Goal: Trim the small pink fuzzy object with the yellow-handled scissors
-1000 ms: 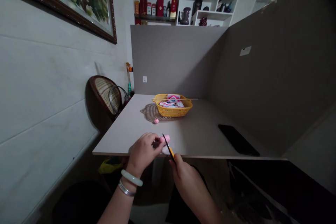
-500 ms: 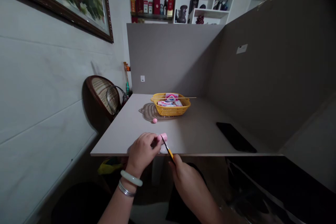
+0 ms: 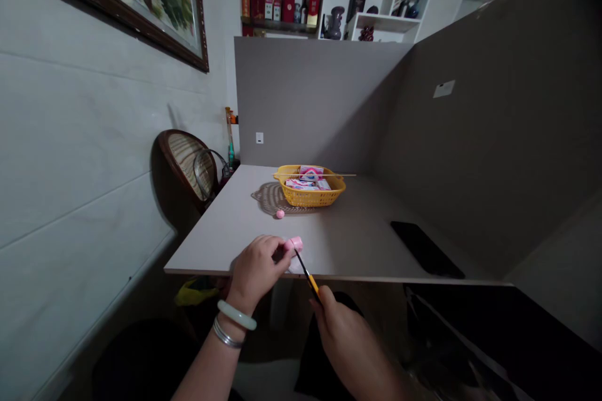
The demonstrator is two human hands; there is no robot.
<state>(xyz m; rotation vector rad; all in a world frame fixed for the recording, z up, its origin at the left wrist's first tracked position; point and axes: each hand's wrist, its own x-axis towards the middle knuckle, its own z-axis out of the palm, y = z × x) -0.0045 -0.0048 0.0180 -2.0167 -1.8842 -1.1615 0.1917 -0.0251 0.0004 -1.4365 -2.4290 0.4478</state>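
Near the table's front edge, my left hand pinches a pink cylindrical piece between thumb and fingers. My right hand is closed round the handle of a thin tool, a knife by its look, with a yellow part and dark blade. The blade's tip meets the lower side of the pink piece. Something whitish and clear lies under the piece. Farther back rests a small pink ball, in front of a yellow basket with pink and white packets inside.
A thin stick lies across the basket's rim. On the right of the table is a flat black object. Grey panels rise at the back and right. A round-backed chair stands at the left.
My right hand and the knife have moved slightly right and down, the tip shifting from the piece's top to its lower side. The whole view has shifted a little.
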